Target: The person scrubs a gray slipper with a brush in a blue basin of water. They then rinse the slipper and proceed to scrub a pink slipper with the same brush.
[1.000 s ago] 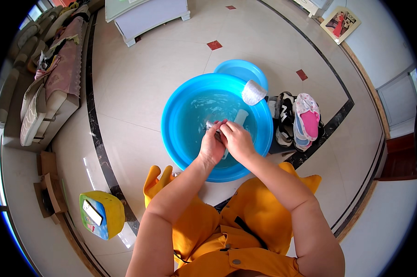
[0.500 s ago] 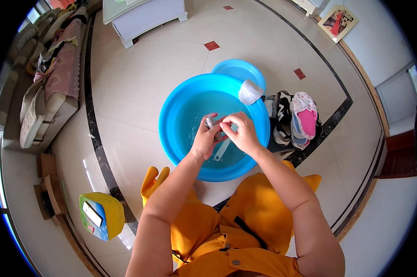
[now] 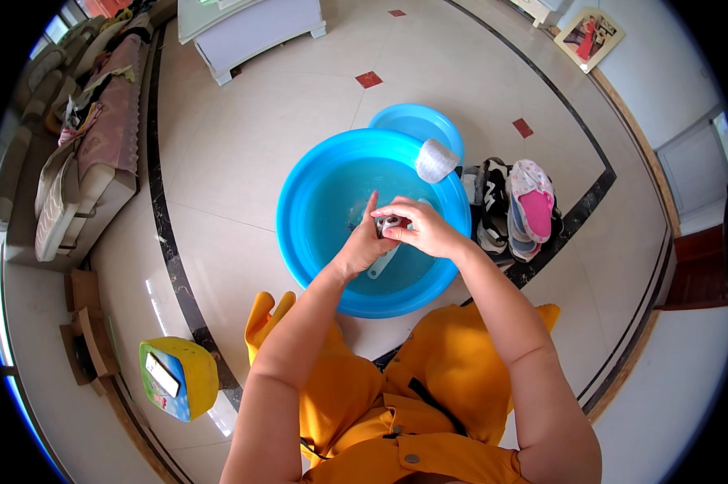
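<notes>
Over the large blue basin [image 3: 289, 189] of water, my two hands meet around a small crumpled grey-white thing [image 3: 389, 223] with dark spots; its kind is not clear. My left hand [image 3: 362, 246] holds it from the left, one finger pointing up. My right hand [image 3: 423, 227] closes on it from the right, with thumb and fingers pinched together. Below them a white brush-like tool [image 3: 380, 264] shows its handle in the water; its other end is hidden by my hands. A grey-white piece of fabric [image 3: 436, 161] hangs over the basin's far right rim.
A smaller blue basin [image 3: 416, 118] stands just behind. Several shoes [image 3: 531, 198] sit on a dark low stand at the right. To my left, a yellow stool [image 3: 196, 377] bears a phone [image 3: 162, 375]. A sofa [image 3: 106, 181] and white cabinet [image 3: 255, 36] stand farther off.
The grey-white thing has turned in my hands and now sits between them. My right hand has closed over it, and a finger of my left hand points up.
</notes>
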{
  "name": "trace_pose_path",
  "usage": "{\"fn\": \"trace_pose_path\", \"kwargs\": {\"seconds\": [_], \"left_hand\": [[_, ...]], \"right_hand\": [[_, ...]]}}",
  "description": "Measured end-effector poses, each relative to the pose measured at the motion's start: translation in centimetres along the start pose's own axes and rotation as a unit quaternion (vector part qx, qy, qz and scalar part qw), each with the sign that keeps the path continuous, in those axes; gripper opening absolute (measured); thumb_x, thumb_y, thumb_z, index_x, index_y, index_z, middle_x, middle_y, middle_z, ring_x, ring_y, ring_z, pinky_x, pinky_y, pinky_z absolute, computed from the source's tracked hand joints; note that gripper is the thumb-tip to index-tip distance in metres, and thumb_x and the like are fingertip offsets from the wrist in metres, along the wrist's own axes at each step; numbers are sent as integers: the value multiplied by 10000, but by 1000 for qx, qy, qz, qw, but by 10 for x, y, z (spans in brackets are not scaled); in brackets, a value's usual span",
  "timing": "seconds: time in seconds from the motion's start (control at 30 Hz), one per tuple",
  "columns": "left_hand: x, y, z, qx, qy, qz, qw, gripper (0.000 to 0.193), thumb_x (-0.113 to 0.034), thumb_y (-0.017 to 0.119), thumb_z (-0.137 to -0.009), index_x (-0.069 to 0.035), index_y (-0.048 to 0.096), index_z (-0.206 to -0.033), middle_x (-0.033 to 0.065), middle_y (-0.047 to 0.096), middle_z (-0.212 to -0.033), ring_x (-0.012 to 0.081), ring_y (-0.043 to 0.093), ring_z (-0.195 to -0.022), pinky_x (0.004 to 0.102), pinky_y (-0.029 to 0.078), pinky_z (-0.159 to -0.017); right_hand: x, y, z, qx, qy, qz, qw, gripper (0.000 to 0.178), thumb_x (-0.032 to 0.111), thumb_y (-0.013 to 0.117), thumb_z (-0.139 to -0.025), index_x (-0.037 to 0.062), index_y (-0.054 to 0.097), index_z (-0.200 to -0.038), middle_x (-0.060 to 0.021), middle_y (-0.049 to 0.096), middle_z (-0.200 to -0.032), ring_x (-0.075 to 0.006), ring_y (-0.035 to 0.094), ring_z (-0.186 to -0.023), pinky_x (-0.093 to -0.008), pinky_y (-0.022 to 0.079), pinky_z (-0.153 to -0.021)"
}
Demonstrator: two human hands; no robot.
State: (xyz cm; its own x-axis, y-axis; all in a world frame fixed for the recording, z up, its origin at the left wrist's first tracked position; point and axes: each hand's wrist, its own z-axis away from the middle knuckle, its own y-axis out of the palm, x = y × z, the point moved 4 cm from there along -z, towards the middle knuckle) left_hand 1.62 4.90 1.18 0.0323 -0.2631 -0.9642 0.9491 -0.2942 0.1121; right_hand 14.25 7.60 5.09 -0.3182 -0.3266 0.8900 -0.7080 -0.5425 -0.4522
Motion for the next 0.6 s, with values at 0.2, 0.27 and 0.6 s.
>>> {"fn": "trace_pose_path", "kwargs": {"seconds": [0.2, 0.27, 0.6], "left_hand": [[7, -9, -11, 11, 33, -144, 989, 483, -219, 634, -908, 4, 436, -1288, 78, 636, -916, 143, 609, -807, 286, 502, -728], [-4, -4, -6, -8, 56, -186, 981, 399, -282, 599, -939, 12, 488, -1183, 91, 651, -870, 145, 617, -779, 297, 503, -714], [1, -4, -9, -84, 141, -403, 900, 282, -233, 542, -943, 32, 448, -969, 250, 615, -691, 435, 622, -668, 498, 492, -551]], "right_hand": [[-1, -12, -1, -92, -30, 5, 995, 157, 86, 649, -872, 35, 657, -1021, -67, 583, -904, -186, 609, -780, -300, 504, -699], [-3, -15, 0, -128, -19, 9, 992, 136, 98, 656, -863, 29, 663, -980, -78, 601, -891, -210, 628, -775, -307, 506, -680], [-5, -4, -3, -191, 7, 21, 981, 62, 68, 660, -849, 27, 657, -896, -84, 608, -835, -209, 623, -726, -316, 498, -640]]}}
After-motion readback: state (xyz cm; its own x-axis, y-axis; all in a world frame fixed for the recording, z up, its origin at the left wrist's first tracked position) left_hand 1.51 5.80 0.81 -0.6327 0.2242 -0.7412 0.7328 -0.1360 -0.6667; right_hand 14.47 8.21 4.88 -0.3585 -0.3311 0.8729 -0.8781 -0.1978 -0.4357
